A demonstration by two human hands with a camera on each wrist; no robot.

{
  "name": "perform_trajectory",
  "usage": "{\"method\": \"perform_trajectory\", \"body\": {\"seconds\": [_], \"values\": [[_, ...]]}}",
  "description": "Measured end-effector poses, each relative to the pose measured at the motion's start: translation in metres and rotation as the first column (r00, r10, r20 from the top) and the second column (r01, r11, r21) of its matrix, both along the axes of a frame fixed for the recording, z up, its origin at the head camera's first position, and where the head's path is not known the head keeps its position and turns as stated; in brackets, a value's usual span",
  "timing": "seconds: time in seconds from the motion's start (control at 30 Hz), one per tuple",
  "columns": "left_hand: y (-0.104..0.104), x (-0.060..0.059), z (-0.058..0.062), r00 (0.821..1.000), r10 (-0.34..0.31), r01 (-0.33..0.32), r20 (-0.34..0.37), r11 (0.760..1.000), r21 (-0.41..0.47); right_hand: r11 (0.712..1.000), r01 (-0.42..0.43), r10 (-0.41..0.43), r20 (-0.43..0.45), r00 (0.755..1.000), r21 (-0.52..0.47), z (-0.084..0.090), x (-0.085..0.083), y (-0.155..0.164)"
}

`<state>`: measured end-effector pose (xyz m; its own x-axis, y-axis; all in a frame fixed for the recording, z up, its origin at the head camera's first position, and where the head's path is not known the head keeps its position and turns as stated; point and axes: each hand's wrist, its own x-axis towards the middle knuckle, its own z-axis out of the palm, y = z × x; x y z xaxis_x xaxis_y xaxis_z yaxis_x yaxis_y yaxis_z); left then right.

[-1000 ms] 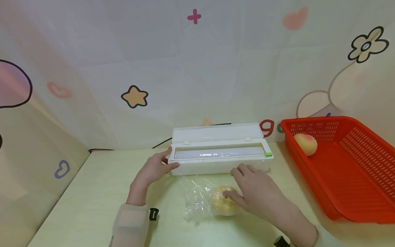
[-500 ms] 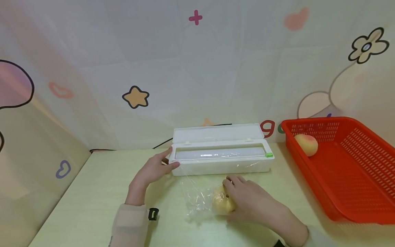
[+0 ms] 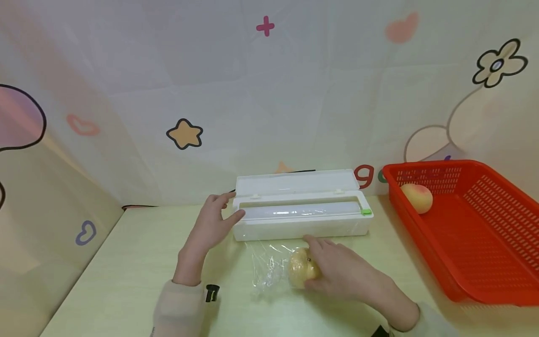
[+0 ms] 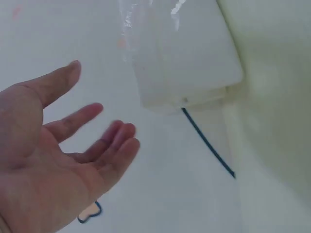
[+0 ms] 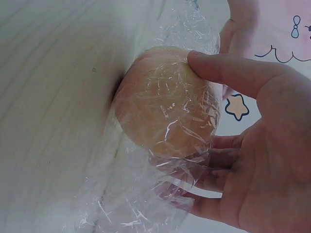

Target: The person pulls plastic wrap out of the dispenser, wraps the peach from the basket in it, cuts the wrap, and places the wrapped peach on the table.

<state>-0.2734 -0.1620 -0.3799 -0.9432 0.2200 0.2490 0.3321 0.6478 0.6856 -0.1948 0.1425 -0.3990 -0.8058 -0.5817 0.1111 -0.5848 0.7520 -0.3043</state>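
Note:
A peach (image 3: 298, 270) rests on the table, with crinkled clear cling film (image 3: 269, 269) over it and trailing to its left. My right hand (image 3: 347, 271) holds it from the right; in the right wrist view, the thumb lies on the film-covered peach (image 5: 163, 111) and the other fingers reach around behind, partly under film. Behind stands a white cling film dispenser (image 3: 301, 229), lid raised, a film roll (image 3: 301, 209) inside. My left hand (image 3: 212, 227) hovers by its left end, fingers spread; the left wrist view shows this hand (image 4: 63, 150) apart from the box, holding nothing.
A red plastic basket (image 3: 425, 248) stands at the right, with another peach (image 3: 417, 198) inside near its left wall. A green slider (image 3: 366, 212) sits at the dispenser's right end. A patterned cloth backdrop (image 3: 269, 103) rises behind the table.
My left hand has let go of the dispenser's left end and lifted slightly. My right hand has shifted from above the peach to its right side, and the peach has turned so its stem faces right.

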Motion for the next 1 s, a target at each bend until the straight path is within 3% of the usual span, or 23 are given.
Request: {"method": "perform_trajectory", "body": {"seconds": [0.1,0.2,0.37,0.47,0.53,0.7,1.0], "values": [[0.011,0.006,0.007,0.989,-0.093,0.094,-0.112,0.996,0.006,1.000,-0.005,0.005,0.012,1.000,-0.009,0.000,-0.001,0.000],[0.021,0.013,0.013,0.953,-0.256,0.257,-0.162,0.966,-0.013,1.000,-0.022,0.022,0.026,0.999,-0.014,0.000,-0.002,0.001],[0.038,0.025,0.020,0.869,-0.491,0.489,-0.062,0.871,-0.045,0.998,-0.054,0.055,0.041,0.998,-0.012,0.000,-0.003,0.002],[0.048,0.031,0.022,0.825,-0.564,0.564,0.025,0.821,-0.095,0.997,-0.070,0.071,0.046,0.996,-0.030,0.000,-0.003,0.002],[0.054,0.034,0.022,0.809,-0.582,0.587,0.079,0.796,-0.150,0.996,-0.073,0.075,0.056,0.996,-0.043,0.000,-0.003,0.003],[0.063,0.039,0.017,0.806,-0.559,0.592,0.196,0.772,-0.232,0.998,-0.034,0.040,0.100,0.994,-0.062,0.000,-0.003,0.003],[0.068,0.039,0.012,0.812,-0.521,0.577,0.261,0.784,-0.229,0.985,0.001,0.024,0.143,0.989,-0.170,-0.005,-0.008,0.002]]}}
